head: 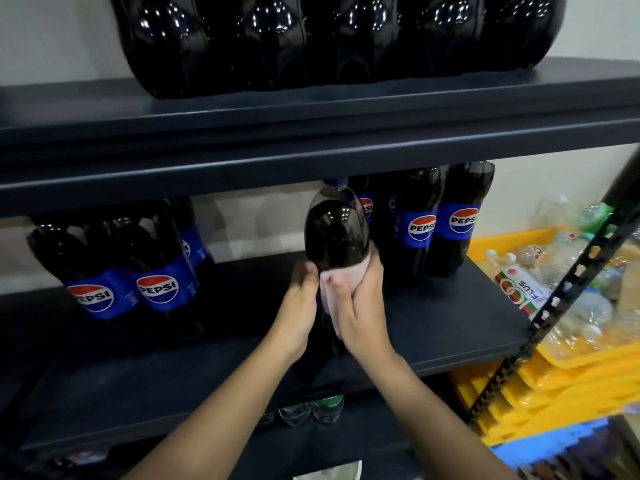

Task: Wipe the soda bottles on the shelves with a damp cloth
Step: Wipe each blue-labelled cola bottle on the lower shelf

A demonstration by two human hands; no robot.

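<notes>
Dark cola bottles (339,39) are carried in a row on the upper dark shelf (311,112), while Pepsi bottles are stood at the left (114,271) and right (440,220) of the middle shelf (433,327).

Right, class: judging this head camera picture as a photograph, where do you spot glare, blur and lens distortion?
Head view: white glare spots dot the dark bottles on the top shelf and the held bottle; the left hand looks slightly motion-blurred beside the pink cloth; the wide lens bends the shelf edge and the upright post.
</notes>
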